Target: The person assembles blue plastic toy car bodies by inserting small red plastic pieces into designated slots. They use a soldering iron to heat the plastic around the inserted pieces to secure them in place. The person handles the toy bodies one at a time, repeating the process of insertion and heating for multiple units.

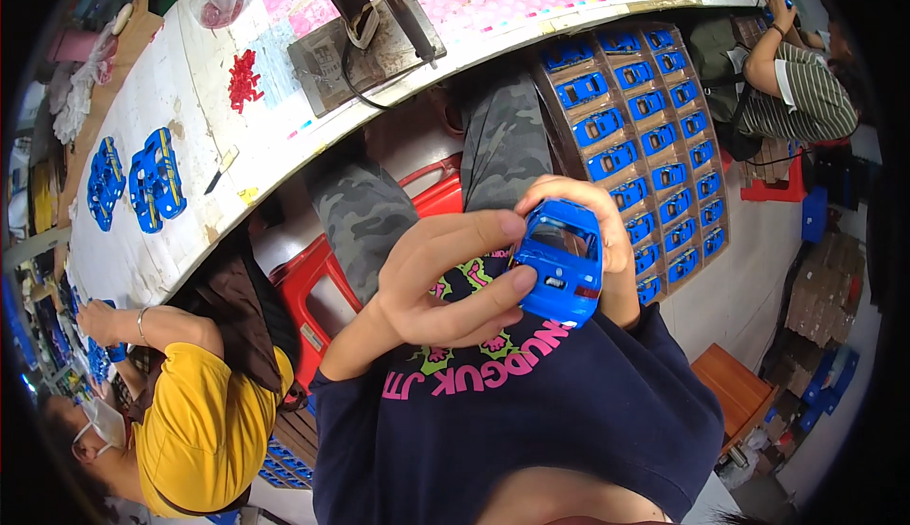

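A glossy blue toy car body shell (pixel 564 283) with window openings and a red tail light is held up in front of my chest. My right hand (pixel 607 226) wraps round its far and right side, with part of the fingers hidden behind it. From the left, my left hand (pixel 445 279) closes on the shell's near left edge, thumb and fingertips touching it. Whether a small part sits between those fingertips cannot be made out. Beside my right leg, a partitioned cardboard tray (pixel 654 151) carries rows of similar blue car shells.
On the white worktable (pixel 190 51) lie blue car shells (pixel 154 179), small red parts (pixel 244 81) and a metal-based fixture (pixel 365 46). A yellow-shirted person (pixel 204 421) works at left, another in a striped shirt (pixel 806 89) at far right. A red stool (pixel 318 288) is nearby.
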Action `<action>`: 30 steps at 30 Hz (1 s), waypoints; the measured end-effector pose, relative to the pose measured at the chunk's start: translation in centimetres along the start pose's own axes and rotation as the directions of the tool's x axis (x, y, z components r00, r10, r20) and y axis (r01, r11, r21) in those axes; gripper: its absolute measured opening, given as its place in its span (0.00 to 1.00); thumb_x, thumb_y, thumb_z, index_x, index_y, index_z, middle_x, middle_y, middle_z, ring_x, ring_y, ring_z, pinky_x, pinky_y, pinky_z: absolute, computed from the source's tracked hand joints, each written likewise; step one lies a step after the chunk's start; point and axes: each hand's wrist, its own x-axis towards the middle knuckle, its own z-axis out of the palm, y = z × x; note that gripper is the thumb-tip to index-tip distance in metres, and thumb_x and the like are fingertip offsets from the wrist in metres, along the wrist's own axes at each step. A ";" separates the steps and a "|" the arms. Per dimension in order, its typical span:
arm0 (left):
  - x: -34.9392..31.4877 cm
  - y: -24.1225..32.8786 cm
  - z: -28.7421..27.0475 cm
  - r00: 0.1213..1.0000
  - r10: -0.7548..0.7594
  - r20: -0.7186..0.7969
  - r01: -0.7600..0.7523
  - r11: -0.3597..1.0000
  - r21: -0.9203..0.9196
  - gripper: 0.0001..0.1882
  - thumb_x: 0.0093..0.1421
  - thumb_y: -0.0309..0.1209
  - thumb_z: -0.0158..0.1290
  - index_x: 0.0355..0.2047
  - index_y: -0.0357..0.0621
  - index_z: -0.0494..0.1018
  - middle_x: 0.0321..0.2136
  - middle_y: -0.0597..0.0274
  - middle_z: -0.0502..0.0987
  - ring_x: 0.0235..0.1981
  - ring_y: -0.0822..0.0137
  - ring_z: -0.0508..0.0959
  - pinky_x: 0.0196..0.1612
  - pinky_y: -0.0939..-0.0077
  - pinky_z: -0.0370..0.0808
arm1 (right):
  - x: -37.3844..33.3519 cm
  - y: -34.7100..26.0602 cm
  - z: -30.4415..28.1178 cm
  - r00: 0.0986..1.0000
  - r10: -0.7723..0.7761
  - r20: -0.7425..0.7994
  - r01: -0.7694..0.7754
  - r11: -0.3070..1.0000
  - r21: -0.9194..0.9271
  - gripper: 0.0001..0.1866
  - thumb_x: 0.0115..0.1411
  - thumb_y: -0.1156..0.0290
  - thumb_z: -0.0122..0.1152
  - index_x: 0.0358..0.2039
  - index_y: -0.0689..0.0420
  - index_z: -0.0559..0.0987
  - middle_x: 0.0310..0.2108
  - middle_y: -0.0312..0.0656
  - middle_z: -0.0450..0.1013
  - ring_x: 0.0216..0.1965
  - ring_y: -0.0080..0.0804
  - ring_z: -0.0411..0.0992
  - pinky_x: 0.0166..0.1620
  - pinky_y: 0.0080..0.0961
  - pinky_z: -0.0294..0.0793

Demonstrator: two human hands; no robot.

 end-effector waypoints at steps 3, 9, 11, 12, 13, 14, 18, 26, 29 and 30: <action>-1.8 -0.9 0.5 0.984 -0.178 -0.015 0.177 0.984 -0.024 0.21 0.39 0.23 0.57 0.36 0.37 0.68 0.37 0.45 0.69 0.36 0.54 0.73 0.38 0.68 0.70 | -0.6 0.6 0.3 0.993 0.110 -0.046 -0.106 0.991 0.079 0.40 0.46 0.43 0.53 0.43 0.70 0.65 0.34 0.47 0.68 0.31 0.32 0.70 0.36 0.22 0.68; -6.2 -3.0 1.8 0.694 -0.670 -0.263 0.642 0.742 -0.195 0.14 0.49 0.20 0.51 0.37 0.35 0.62 0.34 0.53 0.70 0.36 0.66 0.71 0.40 0.77 0.67 | 0.3 3.3 -2.1 0.936 0.321 0.143 -0.346 0.764 0.544 0.42 0.55 0.41 0.31 0.55 0.68 0.44 0.46 0.63 0.60 0.26 0.53 0.71 0.28 0.38 0.74; -6.5 -4.1 2.1 0.453 -0.848 -0.276 0.737 0.530 -0.419 0.07 0.57 0.22 0.43 0.34 0.36 0.59 0.32 0.58 0.69 0.33 0.73 0.70 0.37 0.82 0.66 | 1.0 4.1 -2.3 0.952 0.291 0.099 -0.291 0.749 0.596 0.45 0.51 0.41 0.40 0.55 0.68 0.44 0.45 0.61 0.61 0.28 0.53 0.71 0.28 0.37 0.74; -7.0 -4.9 2.0 0.422 -0.862 -0.279 0.748 0.506 -0.430 0.07 0.57 0.23 0.43 0.34 0.36 0.59 0.31 0.58 0.69 0.31 0.74 0.70 0.36 0.83 0.66 | 1.6 4.1 -2.1 0.950 0.309 0.034 -0.268 0.758 0.595 0.49 0.48 0.41 0.47 0.55 0.69 0.43 0.44 0.60 0.62 0.27 0.53 0.71 0.27 0.36 0.74; -7.8 -5.7 2.0 0.391 -0.876 -0.282 0.758 0.480 -0.441 0.07 0.57 0.24 0.43 0.34 0.36 0.59 0.30 0.59 0.69 0.30 0.74 0.69 0.34 0.83 0.66 | 2.0 4.2 -2.1 0.957 0.289 -0.004 -0.245 0.821 0.515 0.49 0.46 0.43 0.51 0.55 0.68 0.44 0.44 0.59 0.62 0.28 0.51 0.71 0.28 0.35 0.74; -7.8 -6.1 1.9 0.359 -0.889 -0.284 0.768 0.454 -0.452 0.07 0.57 0.24 0.43 0.34 0.36 0.59 0.29 0.59 0.69 0.29 0.75 0.69 0.33 0.84 0.66 | 2.4 4.4 -2.0 0.964 0.263 -0.041 -0.221 0.875 0.430 0.50 0.45 0.45 0.54 0.55 0.68 0.44 0.44 0.58 0.62 0.28 0.49 0.71 0.29 0.33 0.74; -6.7 -6.7 2.1 0.407 -0.843 -0.352 0.759 0.527 -0.383 0.08 0.60 0.30 0.38 0.34 0.36 0.60 0.25 0.59 0.70 0.26 0.75 0.69 0.31 0.84 0.65 | 3.8 4.3 -1.4 0.959 0.151 -0.238 -0.099 0.971 0.217 0.32 0.49 0.72 0.57 0.52 0.64 0.54 0.39 0.51 0.66 0.27 0.35 0.72 0.29 0.25 0.74; -4.5 -7.0 1.7 0.401 -0.867 -0.295 0.731 0.498 -0.467 0.15 0.60 0.30 0.35 0.43 0.30 0.58 0.29 0.57 0.68 0.29 0.73 0.69 0.33 0.83 0.65 | 7.5 2.7 -1.8 0.902 0.019 -0.431 -0.042 0.998 -0.046 0.24 0.46 0.81 0.59 0.43 0.62 0.60 0.22 0.39 0.68 0.18 0.22 0.68 0.19 0.15 0.68; -3.5 -7.1 1.2 0.390 -0.886 -0.252 0.706 0.463 -0.536 0.17 0.59 0.30 0.35 0.45 0.29 0.57 0.27 0.59 0.66 0.28 0.74 0.66 0.33 0.83 0.64 | 8.4 2.1 -2.1 0.888 -0.063 -0.456 0.014 0.994 -0.111 0.26 0.45 0.81 0.60 0.44 0.62 0.60 0.21 0.36 0.67 0.18 0.19 0.68 0.21 0.13 0.67; -3.2 -7.1 1.0 0.388 -0.890 -0.240 0.693 0.453 -0.561 0.18 0.59 0.30 0.36 0.46 0.29 0.57 0.27 0.60 0.66 0.28 0.75 0.65 0.33 0.83 0.63 | 8.6 2.0 -2.1 0.885 -0.095 -0.455 0.031 0.989 -0.147 0.26 0.45 0.80 0.61 0.44 0.62 0.60 0.21 0.35 0.67 0.19 0.19 0.68 0.21 0.12 0.67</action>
